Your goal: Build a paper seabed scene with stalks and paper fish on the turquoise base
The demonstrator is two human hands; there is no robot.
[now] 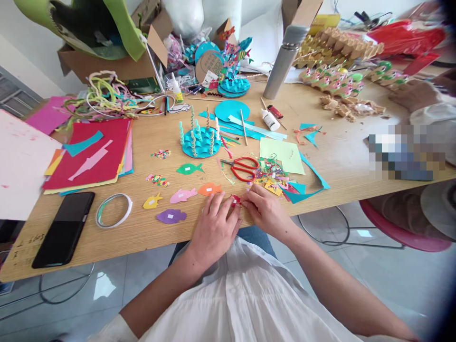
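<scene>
A small red paper piece [235,200] lies at the table's front edge between my hands. My left hand [215,228] rests over its left side, fingers spread on the table and on the piece. The fingertips of my right hand [265,209] are pinched together at its right side; what they hold is too small to make out. Left of my hands lie paper fish with small white squares: orange [209,189], pink [183,195], purple [171,216], yellow [153,201] and green [190,168]. Red-handled scissors [245,169] lie beyond my hands, beside paper scraps [272,173].
Behind the fish stands a blue base with curled posts [201,142]. A phone [64,229], a tape roll [114,211] and coloured paper [89,152] lie left. A bottle [286,61] stands at the back. A person's hand [409,95] is at the right.
</scene>
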